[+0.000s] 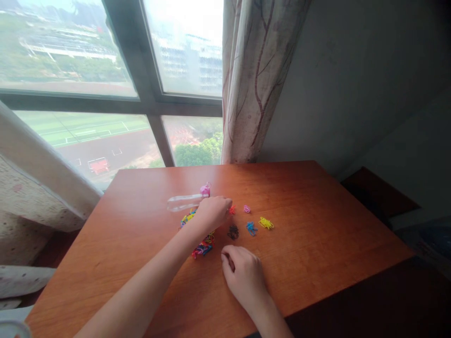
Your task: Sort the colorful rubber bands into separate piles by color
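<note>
Mixed pile of coloured elastic bands [204, 247], on wooden table [317, 263], partly hidden behind left forearm [155, 281]. Left hand [215, 209] at red bands [232, 210]; grip indeterminable. Separate clusters: black bands [233, 232], blue bands [251, 228], yellow bands [266, 223], pink bands [247, 209]. Right hand [245, 273] curled near black; fingertip contact unclear.
</note>
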